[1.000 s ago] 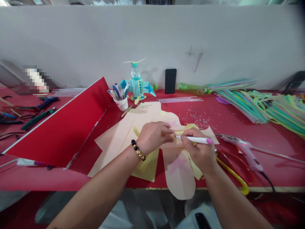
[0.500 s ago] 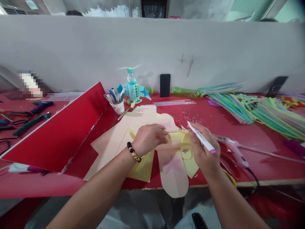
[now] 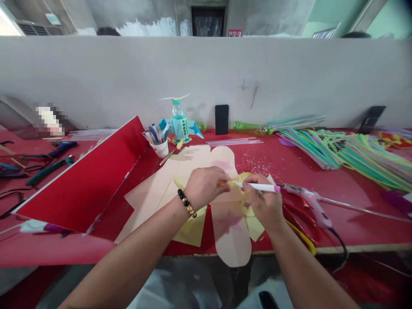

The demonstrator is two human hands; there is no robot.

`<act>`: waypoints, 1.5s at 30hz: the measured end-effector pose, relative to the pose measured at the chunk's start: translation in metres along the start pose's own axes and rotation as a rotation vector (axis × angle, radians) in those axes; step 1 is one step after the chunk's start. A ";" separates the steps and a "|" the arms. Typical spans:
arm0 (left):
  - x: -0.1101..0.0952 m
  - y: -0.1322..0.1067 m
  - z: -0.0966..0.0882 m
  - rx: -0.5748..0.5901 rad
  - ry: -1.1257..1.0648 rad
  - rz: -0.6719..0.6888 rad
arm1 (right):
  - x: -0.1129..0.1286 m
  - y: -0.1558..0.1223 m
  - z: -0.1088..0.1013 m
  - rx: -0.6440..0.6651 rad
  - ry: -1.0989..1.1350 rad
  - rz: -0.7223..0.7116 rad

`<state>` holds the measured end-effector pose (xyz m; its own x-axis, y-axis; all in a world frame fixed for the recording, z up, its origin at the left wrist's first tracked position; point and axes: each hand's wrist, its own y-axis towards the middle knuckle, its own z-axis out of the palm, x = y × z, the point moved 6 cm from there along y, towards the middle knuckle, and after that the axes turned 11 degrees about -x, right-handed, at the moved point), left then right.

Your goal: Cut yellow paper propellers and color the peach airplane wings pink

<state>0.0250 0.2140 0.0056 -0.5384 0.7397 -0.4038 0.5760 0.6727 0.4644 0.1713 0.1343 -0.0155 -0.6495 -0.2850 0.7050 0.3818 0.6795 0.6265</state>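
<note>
My right hand (image 3: 265,204) is closed around a white marker (image 3: 260,186) with a pink end, its tip pointing left toward a yellow paper piece (image 3: 232,185). The fingers of my left hand (image 3: 207,184) are curled and pressed together on the left part of that yellow piece; a beaded bracelet is on the wrist. Beneath both hands lies a pale peach paper cutout (image 3: 233,246) with rounded ends and a pinkish star, its lower end overhanging the table edge. Larger peach sheets (image 3: 144,195) and a yellow sheet (image 3: 189,234) spread out below the left forearm.
A red board (image 3: 86,184) leans at left near a cup of pens (image 3: 160,148). Behind stands a blue bottle airplane (image 3: 179,124). At right are a glue gun (image 3: 310,201), red-handled scissors (image 3: 304,223) and bundles of coloured strips (image 3: 370,159).
The marker has swung from pointing up-left to nearly level, and its tip has come down to the yellow paper. My right hand moved left; the left one stays near the same place.
</note>
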 end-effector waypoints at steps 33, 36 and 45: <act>0.010 -0.002 0.012 0.029 -0.032 -0.010 | 0.002 -0.002 0.009 0.063 -0.076 -0.067; 0.010 -0.002 0.012 0.024 -0.024 -0.008 | 0.002 -0.001 0.007 0.015 -0.066 -0.038; 0.010 -0.002 0.012 0.012 -0.025 0.006 | 0.004 0.000 0.010 0.010 -0.092 -0.095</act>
<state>0.0261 0.2196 -0.0091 -0.5196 0.7438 -0.4205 0.5868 0.6684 0.4572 0.1627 0.1401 -0.0160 -0.7405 -0.2854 0.6084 0.3093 0.6591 0.6855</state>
